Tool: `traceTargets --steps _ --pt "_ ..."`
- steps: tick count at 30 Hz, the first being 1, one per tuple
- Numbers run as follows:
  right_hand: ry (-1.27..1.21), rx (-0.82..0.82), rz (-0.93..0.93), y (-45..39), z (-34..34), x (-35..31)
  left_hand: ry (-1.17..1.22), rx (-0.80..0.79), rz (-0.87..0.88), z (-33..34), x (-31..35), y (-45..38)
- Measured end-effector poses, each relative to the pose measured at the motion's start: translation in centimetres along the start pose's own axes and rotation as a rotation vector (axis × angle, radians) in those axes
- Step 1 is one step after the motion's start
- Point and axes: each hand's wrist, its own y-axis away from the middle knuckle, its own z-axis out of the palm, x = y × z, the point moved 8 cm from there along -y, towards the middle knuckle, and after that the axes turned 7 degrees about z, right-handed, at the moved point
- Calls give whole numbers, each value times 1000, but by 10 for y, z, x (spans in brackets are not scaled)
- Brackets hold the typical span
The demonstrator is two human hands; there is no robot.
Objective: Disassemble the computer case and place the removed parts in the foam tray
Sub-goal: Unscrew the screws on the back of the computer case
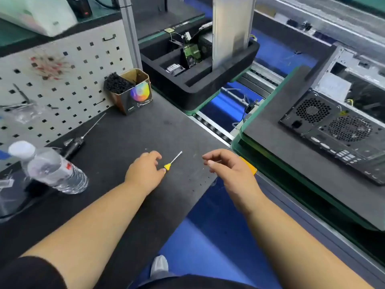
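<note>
At nine o'clock of the view a clear water bottle point(49, 170) lay on the dark bench mat point(125, 132), and just past it, toward ten o'clock, a black-handled driver with a long thin shaft point(83, 136) rested below the white pegboard point(62, 80). At eleven o'clock a small cardboard box point(133, 92) held black fasteners.

Near the centre the left hand point(144, 171) rested on the mat, fingers curled, its thumb and fingertip touching the yellow handle of a small screwdriver point(171, 162) whose shaft pointed toward one o'clock. Whether the fingers had actually closed on the handle I could not tell; the tool seemed to lie flat on the mat.

At twelve o'clock the black foam tray point(200, 88) sat on the conveyor, already holding a circuit board and an upright metal panel point(231, 30).

The right hand point(228, 166) hovered at the bench edge, fingers loosely bent and apart, holding nothing.

At three o'clock the computer case point(337, 126) lay on a green-edged pallet, side open, rear fans facing the person.

The step in hand looked like taking up or setting down the screwdriver between removals. The next move probably called for a firm pinch on the handle and a reach toward three o'clock.
</note>
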Motion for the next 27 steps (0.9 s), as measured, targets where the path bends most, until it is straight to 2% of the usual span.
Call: traceTargets --steps 3,5,8,10,13,17,22,27 --pt "4 8 26 -7 4 3 -210 -131 -1 12 -4 -9" --pt "7 24 55 -10 6 9 -267 -216 -5 23 -7 -12" --pt "20 47 76 -17 7 12 -300 -254 8 27 -10 -21" --pt "24 53 75 -19 8 12 -172 -277 -30 29 -12 -24" --pt "23 85 82 -21 10 12 298 -251 -65 24 2 -25" --pt "37 191 143 -22 2 14 652 -236 106 1 67 -19" --pt "-132 332 222 -9 -27 11 713 -257 398 -23 167 3" --pt "-225 412 192 12 -80 4 714 -265 442 -16 235 19"
